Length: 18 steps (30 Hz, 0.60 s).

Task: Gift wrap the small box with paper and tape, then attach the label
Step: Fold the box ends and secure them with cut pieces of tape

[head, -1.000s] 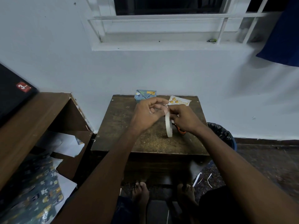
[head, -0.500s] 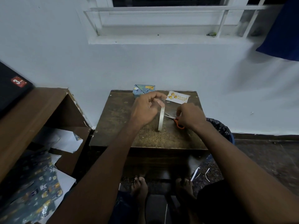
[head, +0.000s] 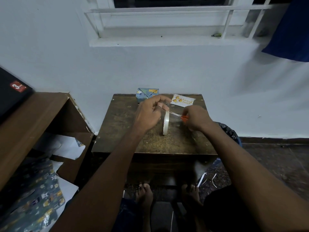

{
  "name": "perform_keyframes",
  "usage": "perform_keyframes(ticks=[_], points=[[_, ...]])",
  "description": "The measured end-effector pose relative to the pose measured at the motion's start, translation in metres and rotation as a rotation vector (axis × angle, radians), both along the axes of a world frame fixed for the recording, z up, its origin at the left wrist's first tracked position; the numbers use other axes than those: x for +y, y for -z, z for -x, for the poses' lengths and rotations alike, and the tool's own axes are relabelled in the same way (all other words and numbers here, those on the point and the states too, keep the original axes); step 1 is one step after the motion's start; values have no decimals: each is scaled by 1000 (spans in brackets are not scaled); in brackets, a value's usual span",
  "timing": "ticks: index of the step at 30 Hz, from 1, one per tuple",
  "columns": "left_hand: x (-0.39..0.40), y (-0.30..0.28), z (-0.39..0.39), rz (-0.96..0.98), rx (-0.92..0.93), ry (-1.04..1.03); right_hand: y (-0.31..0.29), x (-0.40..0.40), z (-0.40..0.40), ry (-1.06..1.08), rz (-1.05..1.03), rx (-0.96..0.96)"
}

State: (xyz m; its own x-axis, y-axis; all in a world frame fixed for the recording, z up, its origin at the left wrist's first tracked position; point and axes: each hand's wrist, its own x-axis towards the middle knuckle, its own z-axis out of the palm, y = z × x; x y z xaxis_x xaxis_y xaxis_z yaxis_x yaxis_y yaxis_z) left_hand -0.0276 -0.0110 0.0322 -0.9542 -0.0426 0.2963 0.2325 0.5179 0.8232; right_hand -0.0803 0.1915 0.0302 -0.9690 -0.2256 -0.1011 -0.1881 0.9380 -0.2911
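Note:
A roll of clear tape [head: 166,123] hangs on edge over the middle of the small wooden table [head: 120,124]. My left hand [head: 150,113] pinches the pulled-out tape end above the roll. My right hand [head: 194,117] grips orange-handled scissors [head: 184,118], their blades pointing left toward the tape strip. The wrapped small box [head: 147,94], in blue patterned paper, sits at the table's far edge against the wall. A white label [head: 183,100] with orange shapes lies flat at the far right of the table.
A brown shelf unit [head: 33,118] stands to the left, with leftover patterned wrapping paper [head: 33,198] and white scraps on its lower level. A black bin [head: 229,133] sits to the right of the table. Bare feet [head: 145,193] and paper slivers are on the floor.
My right hand let go of the tape roll, moved right and took hold of the scissors. My left hand kept the tape end, and the roll now hangs from it.

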Motion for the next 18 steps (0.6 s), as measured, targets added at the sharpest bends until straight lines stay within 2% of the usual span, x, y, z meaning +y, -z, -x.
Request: perform_keyframes(ticks=[3,7,12,18], points=[[0,-1,0,-21,-2,1,-12,12,4,17,212,-163],[1,-1,1,-21,-14,1,-29,28,-2,-55,411,-175],[0,-2,1,18,-14,-1,-38,35,-7,-182,458,-205],[0,-3,1,51,-14,-7,-39,28,-6,-197,462,-101]])
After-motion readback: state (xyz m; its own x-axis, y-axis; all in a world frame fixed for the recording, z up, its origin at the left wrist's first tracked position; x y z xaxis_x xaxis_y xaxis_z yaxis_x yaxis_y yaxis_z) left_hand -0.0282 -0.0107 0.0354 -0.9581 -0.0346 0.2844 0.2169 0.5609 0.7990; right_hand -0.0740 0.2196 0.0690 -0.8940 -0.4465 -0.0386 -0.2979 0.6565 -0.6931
